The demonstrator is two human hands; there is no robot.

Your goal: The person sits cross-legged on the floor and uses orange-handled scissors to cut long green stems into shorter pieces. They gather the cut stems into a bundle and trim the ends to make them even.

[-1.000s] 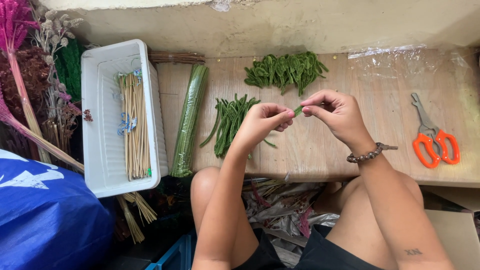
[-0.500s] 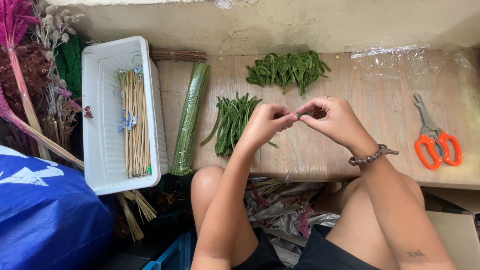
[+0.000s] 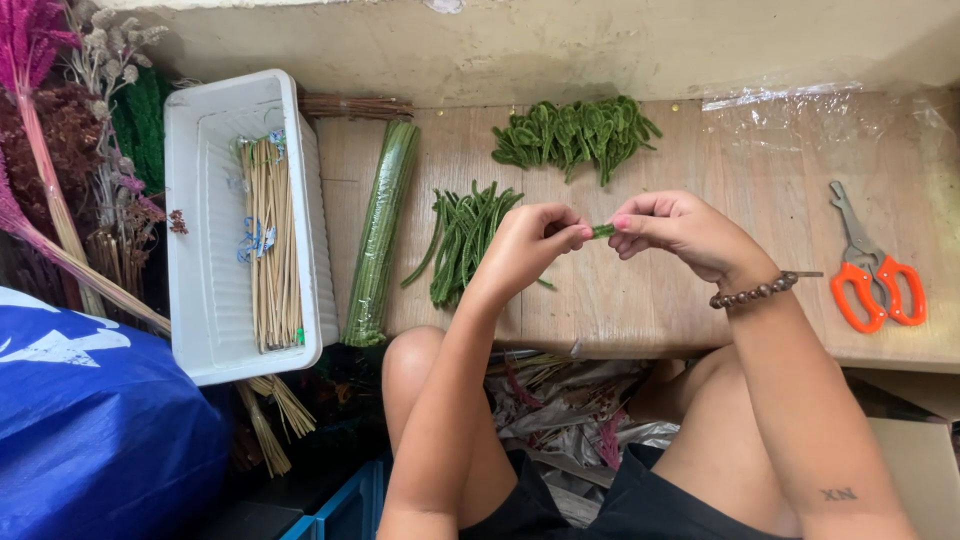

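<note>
Green stem piece [image 3: 602, 231]: pinched between left hand [image 3: 525, 245] and right hand [image 3: 680, 228], both closed on its ends above wooden board [image 3: 640, 310]. Long axis left-right (mostly hidden by fingertips). Straight stem pile [image 3: 465, 240] lies beside left hand.

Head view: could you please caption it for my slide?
Both hands, left hand and right hand, pinch a small green piece above a wooden board.

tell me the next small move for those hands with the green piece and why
Probably finish bending the green piece and lay it on the pile of curled pieces. The left hand and the right hand both pinch it between fingertips above the wooden board, and the straight stems lie apart.
</note>
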